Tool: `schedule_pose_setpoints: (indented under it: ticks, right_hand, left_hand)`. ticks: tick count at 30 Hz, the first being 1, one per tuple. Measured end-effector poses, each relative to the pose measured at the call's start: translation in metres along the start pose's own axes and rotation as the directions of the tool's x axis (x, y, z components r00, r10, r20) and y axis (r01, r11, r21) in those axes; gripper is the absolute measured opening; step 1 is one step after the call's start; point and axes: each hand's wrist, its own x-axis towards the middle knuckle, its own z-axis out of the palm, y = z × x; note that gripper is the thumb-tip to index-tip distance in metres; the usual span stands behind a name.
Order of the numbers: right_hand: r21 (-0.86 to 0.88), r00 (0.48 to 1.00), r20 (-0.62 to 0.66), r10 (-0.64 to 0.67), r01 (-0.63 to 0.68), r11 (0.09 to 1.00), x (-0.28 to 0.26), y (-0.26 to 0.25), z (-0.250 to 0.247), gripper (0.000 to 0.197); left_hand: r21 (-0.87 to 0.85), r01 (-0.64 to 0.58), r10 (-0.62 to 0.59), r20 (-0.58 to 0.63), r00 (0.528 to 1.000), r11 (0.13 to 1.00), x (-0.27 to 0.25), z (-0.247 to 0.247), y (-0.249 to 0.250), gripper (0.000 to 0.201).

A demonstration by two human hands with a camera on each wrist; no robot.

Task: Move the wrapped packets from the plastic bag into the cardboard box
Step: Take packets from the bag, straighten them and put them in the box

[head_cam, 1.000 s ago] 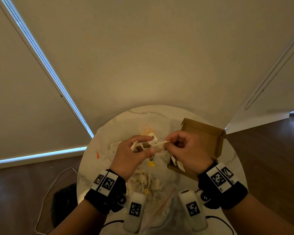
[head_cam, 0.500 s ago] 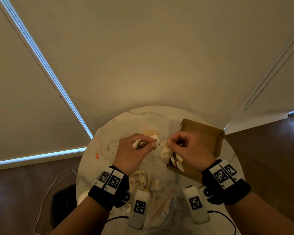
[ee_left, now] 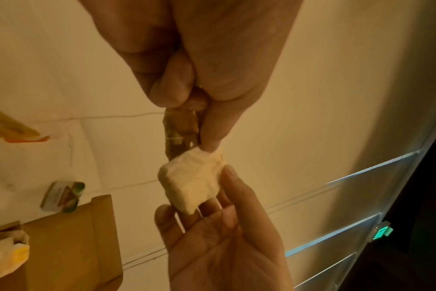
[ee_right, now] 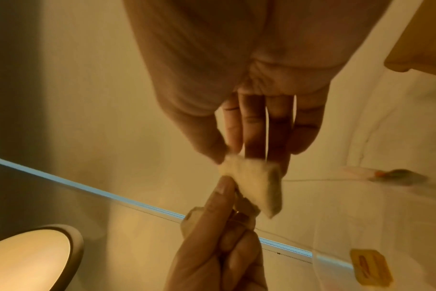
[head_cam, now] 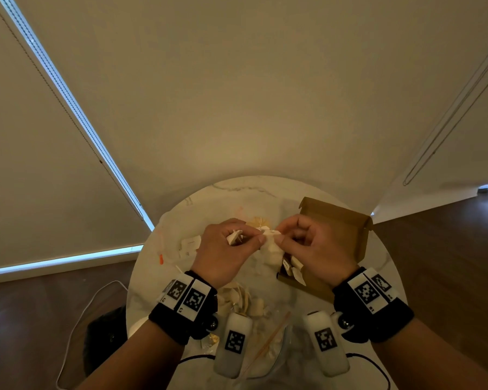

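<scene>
Over the round marble table [head_cam: 237, 192], my left hand [head_cam: 251, 236] grips a small brownish packet [ee_left: 179, 130] tied with thread. Its index fingertip [ee_left: 209, 145] touches a white wrapped packet [head_cam: 271, 244]. My right hand [head_cam: 279, 234] pinches that white packet [ee_right: 251, 183] at a corner, so it hangs between both hands. The open cardboard box [head_cam: 338, 220] stands to the right, partly hidden behind the right hand, with several packets [head_cam: 293, 270] at its near end. The clear plastic bag [head_cam: 268, 342] lies at the table's near edge, and loose packets [head_cam: 237, 298] lie by it.
Flat labelled sachets [head_cam: 190, 244] and an orange-tipped piece [head_cam: 161, 258] lie on the table's left side. A yellowish packet [head_cam: 258, 222] sits behind the hands. A white cable [head_cam: 76, 319] trails over the dark wood floor at the left. The wall rises just behind the table.
Half a second ago the hands had drawn apart, the right one holding the white packet low by the box. They have come together again, with the packet raised between them.
</scene>
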Motion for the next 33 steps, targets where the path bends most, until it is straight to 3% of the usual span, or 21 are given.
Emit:
schedule_pose_setpoints:
  ticks: [4,7,10,13,16,21,24,28,33]
  right_hand:
    - [0.096,0.968,0.234,0.088,-0.113,0.989,-0.003,0.012,-0.003,0.028]
    - [-0.008,0.967,0.238,0.089,-0.089,0.996,-0.006,0.020,0.002,0.027]
    - [0.015,0.969,0.238,0.065,-0.071,0.997,-0.005,0.022,0.003,0.024]
    - [0.064,0.950,0.305,0.073,-0.097,0.993,-0.005,0.023,0.004,0.048]
    - [0.099,0.927,0.357,0.116,-0.161,0.982,-0.007,0.028,0.009,0.049]
    - [-0.044,0.933,0.325,0.152,-0.146,0.988,-0.008,0.031,0.005,0.008]
    - [-0.036,0.953,0.248,0.173,-0.170,0.985,-0.005,0.019,-0.009,0.020]
    - [0.006,0.986,0.147,0.075,-0.076,0.997,0.000,-0.008,-0.021,0.026]
    - [0.078,0.990,0.122,-0.066,0.057,0.995,0.000,-0.029,-0.008,0.032]
  left_hand:
    - [0.009,-0.002,0.002,-0.007,1.000,1.000,0.004,-0.006,0.000,0.015]
    - [0.028,-0.008,0.008,-0.011,1.000,1.000,0.008,-0.008,0.001,0.013]
    - [0.023,-0.004,0.004,-0.018,1.000,1.000,0.009,-0.008,0.002,0.014]
    - [-0.009,0.016,-0.016,-0.011,1.000,1.000,0.010,-0.010,0.003,0.011]
    - [-0.027,0.021,-0.021,0.029,0.999,0.999,0.013,-0.010,0.006,0.008]
    - [0.006,0.003,-0.004,0.081,0.997,1.000,0.017,-0.018,0.007,0.004]
    - [0.082,0.012,-0.019,0.093,0.995,0.997,0.019,-0.027,-0.001,0.005]
    - [0.274,-0.045,0.012,0.118,0.993,0.961,0.017,-0.028,-0.011,0.004]
    - [0.400,-0.075,0.076,0.013,0.997,0.914,0.017,-0.015,-0.016,0.006]
